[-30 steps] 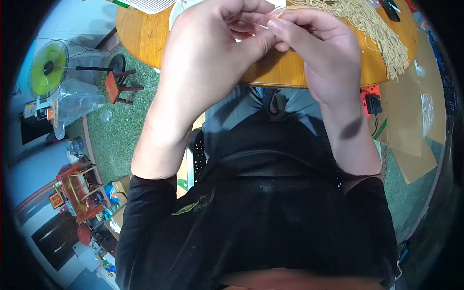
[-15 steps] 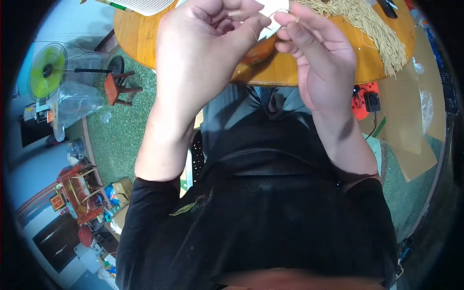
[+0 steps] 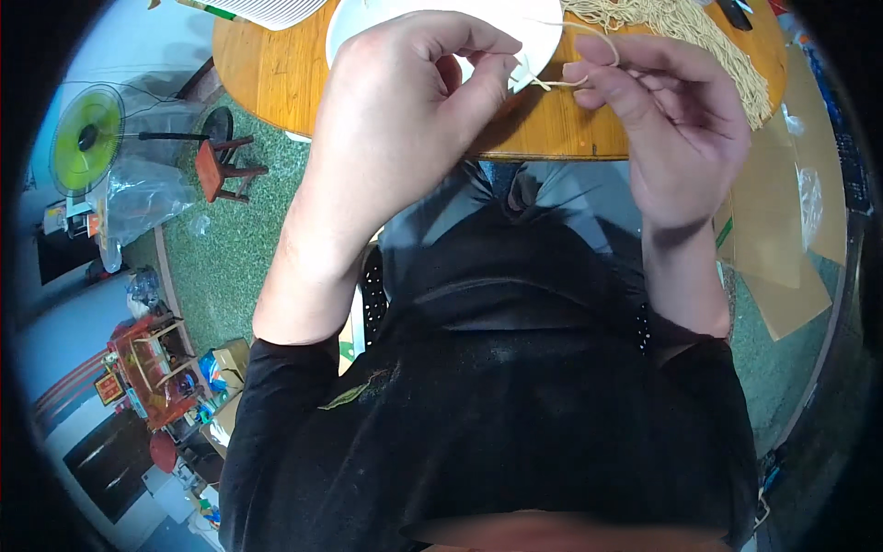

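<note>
Pale cord held between two bare hands at a wooden table

The left hand (image 3: 409, 106) of a seated person pinches one stretch of a thin, pale cord (image 3: 552, 85) between thumb and forefinger, while the right hand (image 3: 681, 124) holds another stretch with its thumb and forefinger brought together. The short span between the two sets of fingertips runs nearly level; from the right fingers the cord bends up and curls back to the left, its end seen against a round white plate (image 3: 345, 28). Whether either hand touches the tabletop cannot be told.

The plate sits on the orange-brown wooden table (image 3: 262, 69), partly hidden by the left hand. Beyond the right hand lies a thick bundle of tan cords (image 3: 704, 51), spilling toward the table's right edge, with a dark object (image 3: 734, 14) beside it. At the upper left is a white ribbed item (image 3: 267, 9).

Below, the person wears a black top (image 3: 515, 396) and gray trousers (image 3: 423, 225). A red stool (image 3: 213, 170) and a fan (image 3: 87, 138) stand on the left; flattened cardboard (image 3: 773, 230) lies on the right.
</note>
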### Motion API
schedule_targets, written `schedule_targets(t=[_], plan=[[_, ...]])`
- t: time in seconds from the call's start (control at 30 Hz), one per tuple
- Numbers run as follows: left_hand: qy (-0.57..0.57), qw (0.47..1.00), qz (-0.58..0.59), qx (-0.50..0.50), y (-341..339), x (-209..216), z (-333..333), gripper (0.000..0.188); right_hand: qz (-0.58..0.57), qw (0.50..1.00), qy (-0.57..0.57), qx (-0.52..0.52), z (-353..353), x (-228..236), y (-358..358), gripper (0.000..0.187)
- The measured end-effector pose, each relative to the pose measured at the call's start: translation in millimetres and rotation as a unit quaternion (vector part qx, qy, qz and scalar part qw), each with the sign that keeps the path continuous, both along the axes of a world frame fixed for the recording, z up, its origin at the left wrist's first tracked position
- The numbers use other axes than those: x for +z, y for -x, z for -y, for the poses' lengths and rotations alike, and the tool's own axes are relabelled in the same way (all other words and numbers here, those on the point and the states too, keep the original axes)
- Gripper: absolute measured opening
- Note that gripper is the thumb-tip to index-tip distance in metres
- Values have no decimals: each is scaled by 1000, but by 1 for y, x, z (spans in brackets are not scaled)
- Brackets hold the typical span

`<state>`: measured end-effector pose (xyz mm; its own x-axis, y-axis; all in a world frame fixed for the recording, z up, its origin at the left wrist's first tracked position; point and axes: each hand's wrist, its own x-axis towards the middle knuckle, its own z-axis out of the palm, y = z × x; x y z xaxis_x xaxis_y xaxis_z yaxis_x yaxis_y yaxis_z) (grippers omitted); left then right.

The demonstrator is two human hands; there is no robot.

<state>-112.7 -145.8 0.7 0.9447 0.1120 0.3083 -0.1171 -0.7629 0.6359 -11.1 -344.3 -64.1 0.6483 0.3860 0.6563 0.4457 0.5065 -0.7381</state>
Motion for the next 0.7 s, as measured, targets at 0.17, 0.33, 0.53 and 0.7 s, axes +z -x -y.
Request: schedule_targets(t=[0.17, 0.33, 0.53, 0.7], plan=[[6, 1000, -6, -1, 1, 7, 7, 10, 70, 996, 44, 45, 1, 13, -3, 29], [-54, 998, -8, -18, 1, 13, 5, 9, 39, 998, 32, 49, 6, 5, -4, 28], [60, 996, -30, -53, -3, 4, -2, 10, -71, 991, -46, 106, 3, -8, -12, 25], [123, 982, -140, -18, -8, 38, 11, 2, -84, 988, -58, 117, 2, -12, -16, 25]])
